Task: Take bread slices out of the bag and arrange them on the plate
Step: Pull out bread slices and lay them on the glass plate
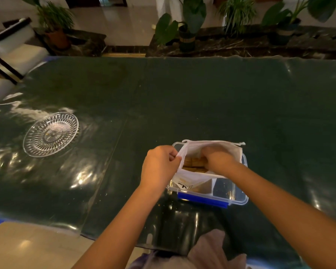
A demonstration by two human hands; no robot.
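A white plastic bread bag (190, 176) lies in a clear plastic container (239, 197) with blue clips, near the table's front edge. Brown bread slices (193, 164) show through the bag's open mouth. My left hand (160, 164) pinches the bag's left rim and holds it open. My right hand (216, 155) reaches into the mouth, its fingers curled down at the slices; whether it grips a slice is hidden. A patterned clear glass plate (50, 133) sits far left on the table with nothing on it.
The table (182, 98) has a dark green glossy cover. A chair (10, 55) stands at the far left corner. Potted plants (186, 26) line a ledge behind the table. Crumbs lie near the front edge.
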